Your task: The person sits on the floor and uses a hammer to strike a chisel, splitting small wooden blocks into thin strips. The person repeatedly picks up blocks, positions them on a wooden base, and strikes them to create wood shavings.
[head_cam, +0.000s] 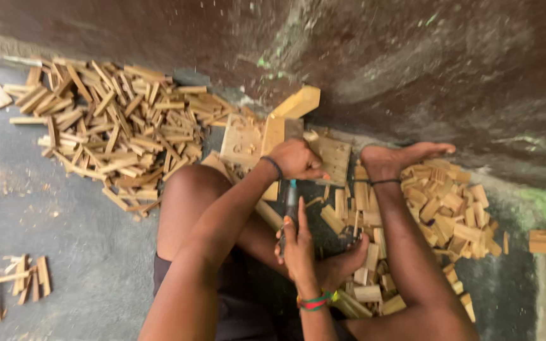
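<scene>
The person sits on the concrete floor (64, 208) against a stained wall (412, 69). The left hand (295, 159) is clenched on top of a flat wooden block (333, 161), pressing it down. The right hand (298, 243) grips a blue-handled tool (292, 199), held upright just below the block; its working end is hidden. Small cut wood pieces (443, 208) lie heaped by the right foot (399, 158), and a larger pile of thin sticks (115, 126) spreads to the left.

Looking steeply down from head height, close over the bent legs and both hands (295, 189), facing the dark wall (412, 63) ahead, with grey floor (64, 221) left and wood pieces (121, 126) spread before it.
</scene>
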